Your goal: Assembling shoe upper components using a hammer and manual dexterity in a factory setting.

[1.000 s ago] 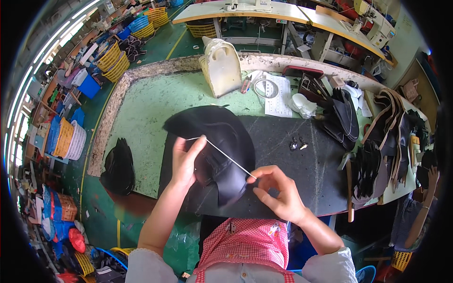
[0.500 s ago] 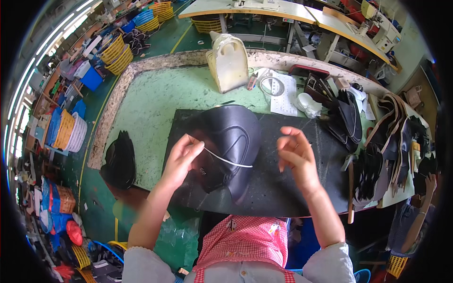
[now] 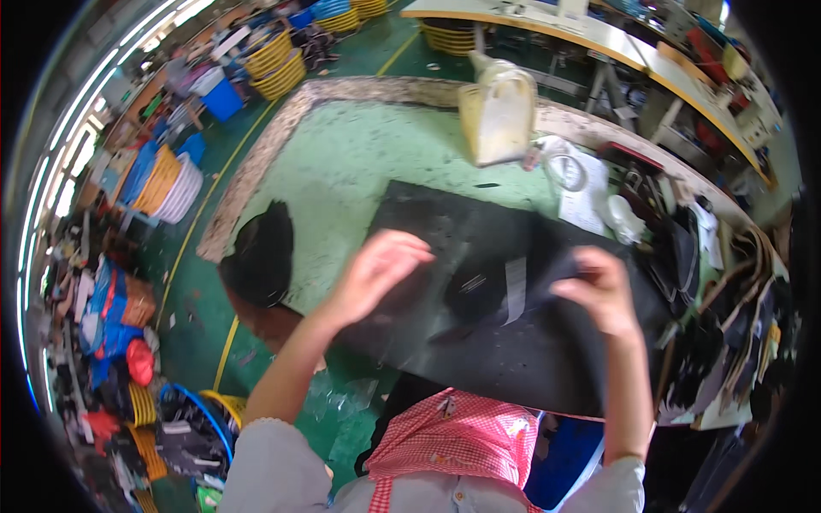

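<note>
I watch the right hand point(image 3: 606, 293), fingers gripping a black piece point(image 3: 548, 267) with a pale strip point(image 3: 515, 291), left hand point(image 3: 376, 274) over the black board point(image 3: 522, 368), fingers slack, unclosed

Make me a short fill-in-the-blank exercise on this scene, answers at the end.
1. The black piece is held at its edge by the person's ____ hand.
2. The black mat lies on a ____ tabletop.
3. The dark stack lies on the person's ____ side.

Missing words: right; green; left.
</note>
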A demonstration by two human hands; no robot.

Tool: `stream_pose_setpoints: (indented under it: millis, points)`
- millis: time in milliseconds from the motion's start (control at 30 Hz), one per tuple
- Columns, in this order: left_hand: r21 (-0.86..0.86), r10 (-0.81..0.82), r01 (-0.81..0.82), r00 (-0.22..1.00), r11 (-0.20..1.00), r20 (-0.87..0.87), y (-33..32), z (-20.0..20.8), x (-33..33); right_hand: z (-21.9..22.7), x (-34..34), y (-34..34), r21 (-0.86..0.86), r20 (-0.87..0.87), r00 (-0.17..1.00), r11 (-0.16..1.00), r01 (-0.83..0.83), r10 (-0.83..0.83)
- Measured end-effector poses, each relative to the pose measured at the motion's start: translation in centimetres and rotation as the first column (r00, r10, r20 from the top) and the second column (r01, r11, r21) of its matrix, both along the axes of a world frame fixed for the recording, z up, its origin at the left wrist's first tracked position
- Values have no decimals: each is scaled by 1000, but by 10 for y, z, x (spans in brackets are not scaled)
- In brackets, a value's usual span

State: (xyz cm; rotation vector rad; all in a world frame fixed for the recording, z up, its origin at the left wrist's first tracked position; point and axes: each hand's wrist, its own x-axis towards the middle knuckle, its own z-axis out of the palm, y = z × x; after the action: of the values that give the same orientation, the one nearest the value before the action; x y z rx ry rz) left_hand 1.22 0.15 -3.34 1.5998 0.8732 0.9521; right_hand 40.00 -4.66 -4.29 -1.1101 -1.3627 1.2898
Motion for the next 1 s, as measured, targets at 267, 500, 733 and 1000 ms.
stream_pose_setpoints:
  millis: [267, 500, 733, 1000]
  points:
    - [-233, 927, -956, 242, 178, -287, -43, -50, -315, 15, 273, -49, 122, 54, 616, 617, 777, -786]
    - [-623, 785, -709, 573, 331, -236, -32, -79, -313, 8, 94, -61, 475, 493, 626, 789, 388, -605]
    - [-66, 932, -942, 336, 330, -136, -16, -83, -283, -6, -97, -26, 483, 747, 657, 761, -434, -100]
    - [-503, 741, -561, 603, 658, 297, 25, -48, -206, -8, -64, -78, 446, 594, 801, 858, -256, -70]
